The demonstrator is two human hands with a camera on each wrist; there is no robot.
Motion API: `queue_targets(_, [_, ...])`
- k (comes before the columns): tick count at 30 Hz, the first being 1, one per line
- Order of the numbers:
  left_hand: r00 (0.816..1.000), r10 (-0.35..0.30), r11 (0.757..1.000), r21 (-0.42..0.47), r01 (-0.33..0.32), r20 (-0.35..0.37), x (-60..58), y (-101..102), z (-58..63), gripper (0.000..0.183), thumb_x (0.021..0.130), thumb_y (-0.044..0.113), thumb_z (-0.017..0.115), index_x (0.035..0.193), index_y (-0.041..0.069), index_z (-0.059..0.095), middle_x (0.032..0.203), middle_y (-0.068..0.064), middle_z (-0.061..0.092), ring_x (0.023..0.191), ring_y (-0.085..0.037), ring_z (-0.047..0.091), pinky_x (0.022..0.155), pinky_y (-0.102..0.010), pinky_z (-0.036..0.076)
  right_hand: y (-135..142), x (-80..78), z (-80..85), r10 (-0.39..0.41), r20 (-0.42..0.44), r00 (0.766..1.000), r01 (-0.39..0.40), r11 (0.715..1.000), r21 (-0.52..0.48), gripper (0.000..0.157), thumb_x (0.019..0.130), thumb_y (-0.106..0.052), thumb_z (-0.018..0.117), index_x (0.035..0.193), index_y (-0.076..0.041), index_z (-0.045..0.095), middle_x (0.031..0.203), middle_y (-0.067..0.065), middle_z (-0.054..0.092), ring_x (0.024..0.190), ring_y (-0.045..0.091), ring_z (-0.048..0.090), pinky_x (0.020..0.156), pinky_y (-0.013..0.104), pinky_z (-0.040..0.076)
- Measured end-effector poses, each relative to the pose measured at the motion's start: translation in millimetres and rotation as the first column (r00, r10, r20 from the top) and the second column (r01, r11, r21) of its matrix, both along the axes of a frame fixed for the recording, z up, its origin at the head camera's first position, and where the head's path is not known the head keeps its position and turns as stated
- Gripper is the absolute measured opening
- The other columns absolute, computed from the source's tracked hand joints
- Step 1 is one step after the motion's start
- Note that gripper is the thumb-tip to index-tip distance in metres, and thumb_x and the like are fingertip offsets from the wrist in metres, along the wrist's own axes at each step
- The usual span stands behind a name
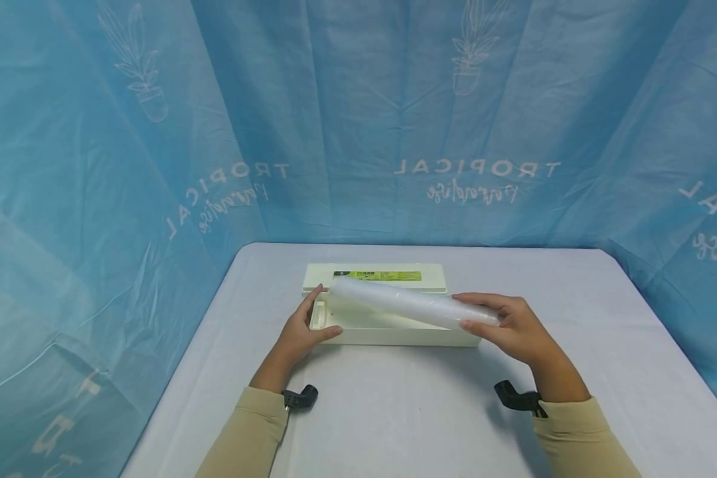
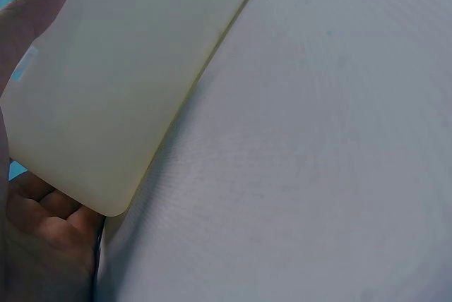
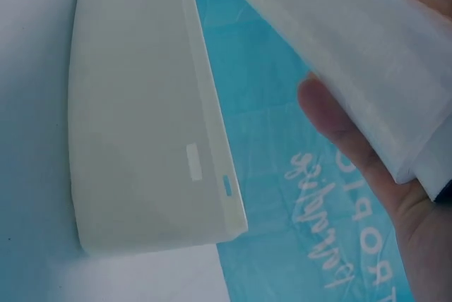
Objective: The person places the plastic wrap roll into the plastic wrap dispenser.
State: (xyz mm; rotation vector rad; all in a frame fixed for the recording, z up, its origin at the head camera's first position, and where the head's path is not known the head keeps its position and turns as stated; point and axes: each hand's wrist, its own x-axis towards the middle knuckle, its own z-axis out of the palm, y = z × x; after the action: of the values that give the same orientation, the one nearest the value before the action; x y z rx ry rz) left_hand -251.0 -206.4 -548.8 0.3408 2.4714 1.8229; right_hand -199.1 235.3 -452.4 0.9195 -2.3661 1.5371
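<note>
A long pale cream box stands on the table with its lid swung back behind it. My left hand grips the box's left end, thumb on the front wall and fingers round the far side. In the left wrist view, the thumb lies over the box's smooth wall. A roll of clear plastic wrap is tilted over the box, its left end farther back, at the lid. My right hand holds the roll's right end between thumb and fingers, above the box's right end.
A yellow-green label runs along the lid. White cloth covers the table, and blue printed curtains hang behind it and at both sides. Each wrist wears a black strapped device.
</note>
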Motion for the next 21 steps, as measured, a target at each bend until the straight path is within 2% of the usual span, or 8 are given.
queue_targets(9, [1.000,0.011,1.000,0.015,-0.012,0.027,0.6,0,0.1,0.110,0.084,0.027,0.094,0.169,0.030,0.025,0.156,-0.006,0.047,0.132,-0.029,0.055,0.103,-0.047,0.050,-4,-0.9,2.6,0.064,-0.001,0.998,-0.064,0.998,0.006,0.045,0.090,0.006,0.081,0.134,-0.005,0.072,0.137,0.013,0.066,0.107,0.026,0.068,0.077,0.029,0.058])
queue_targets(16, [1.000,0.003,0.999,0.032,-0.004,0.008,-0.8,0,-1.8,0.111,0.083,0.027,0.095,0.170,0.026,0.025,0.161,-0.001,0.043,0.133,-0.030,0.055,0.100,-0.042,0.053,-10,-4.2,0.6,0.111,0.016,0.994,-0.112,0.994,0.005,0.044,0.091,0.005,0.081,0.134,-0.005,0.072,0.137,0.012,0.067,0.114,0.027,0.067,0.081,0.030,0.058])
queue_targets(21, [1.000,0.012,1.000,0.013,-0.012,0.003,-1.3,1,-2.2,0.113,0.081,0.035,0.096,0.169,0.026,0.026,0.161,-0.002,0.042,0.133,-0.030,0.054,0.101,-0.045,0.052,-14,-7.7,-2.8,0.112,0.020,0.994,-0.112,0.993,0.021,0.043,0.092,0.002,0.081,0.133,-0.006,0.073,0.137,0.011,0.067,0.120,0.027,0.065,0.085,0.029,0.057])
